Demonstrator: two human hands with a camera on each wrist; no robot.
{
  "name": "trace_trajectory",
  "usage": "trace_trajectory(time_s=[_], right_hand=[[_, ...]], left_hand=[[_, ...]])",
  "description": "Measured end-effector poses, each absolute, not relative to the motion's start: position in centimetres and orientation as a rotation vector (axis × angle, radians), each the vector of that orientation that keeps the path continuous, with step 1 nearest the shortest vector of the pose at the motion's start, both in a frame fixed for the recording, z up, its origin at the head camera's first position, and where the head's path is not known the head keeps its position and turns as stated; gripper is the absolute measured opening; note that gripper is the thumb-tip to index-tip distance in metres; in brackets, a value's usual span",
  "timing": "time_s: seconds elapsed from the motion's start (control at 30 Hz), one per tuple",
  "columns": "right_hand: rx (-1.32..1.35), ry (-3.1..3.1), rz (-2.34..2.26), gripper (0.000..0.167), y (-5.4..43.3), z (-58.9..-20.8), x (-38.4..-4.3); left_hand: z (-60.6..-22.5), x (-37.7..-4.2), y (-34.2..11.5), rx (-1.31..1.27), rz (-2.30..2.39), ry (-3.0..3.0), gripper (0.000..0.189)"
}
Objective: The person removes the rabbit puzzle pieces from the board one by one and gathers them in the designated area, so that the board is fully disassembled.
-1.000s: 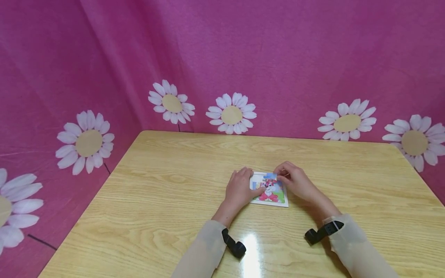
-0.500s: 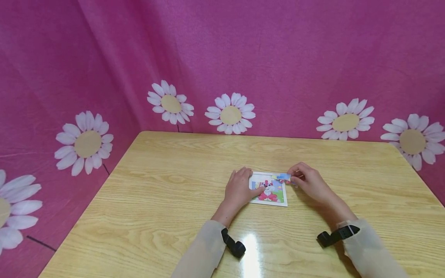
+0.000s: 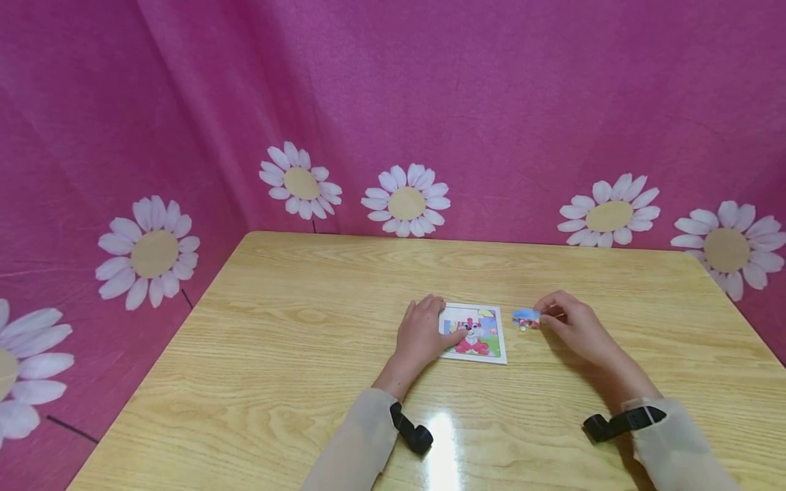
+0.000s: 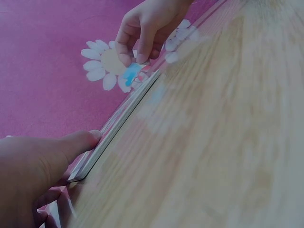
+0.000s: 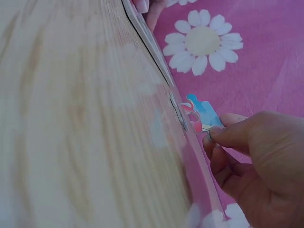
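Observation:
My left hand [image 3: 424, 331] rests on the left side of a small jigsaw puzzle board [image 3: 505, 351] with a white border, its thumb [image 4: 80, 142] extended over the picture. The picture has a red and white cartoon animal, and a pale gap shows along its top. To the right of the board, my right hand [image 3: 574, 324] pinches a blue and red jigsaw piece [image 5: 206, 113] between thumb and fingers. The piece is tilted up, apart from the board. Beneath it another thin piece [image 5: 178, 111] lies on the table, mostly hidden in the head view.
The wood-grain table [image 3: 295, 382] extends around both hands. A pink cloth [image 3: 491, 102] with white daisies hangs along its back and left sides. Each wrist wears a black strap camera [image 3: 417, 436].
My right hand has drawn the jigsaw piece away from the board's top, moving right onto the table side. The left hand stays on the board.

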State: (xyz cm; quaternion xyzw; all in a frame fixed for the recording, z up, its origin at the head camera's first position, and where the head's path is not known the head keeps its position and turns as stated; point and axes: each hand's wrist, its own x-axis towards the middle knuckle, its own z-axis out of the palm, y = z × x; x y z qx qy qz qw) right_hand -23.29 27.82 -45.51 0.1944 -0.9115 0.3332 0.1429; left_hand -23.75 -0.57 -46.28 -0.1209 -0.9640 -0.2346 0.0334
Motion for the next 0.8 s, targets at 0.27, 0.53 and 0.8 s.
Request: trace_trajectory(time_s=[0.27, 0.53, 0.8], right_hand=[[0.546, -2.631, 0.917, 0.017, 29.3, -45.7, -23.0], [0.516, -2.635, 0.946, 0.016, 30.6, -45.6, -22.7], [0.484, -2.667, 0.932, 0.017, 31.4, -45.5, -22.5]], left_hand=[[-46.4, -23.8, -0.6, -0.374, -0.729, -2.965, 0.068], [-46.5, -23.9, -0.6, -0.371, -0.739, -2.968, 0.067], [-46.5, -23.9, -0.5, -0.372, -0.731, -2.970, 0.067]])
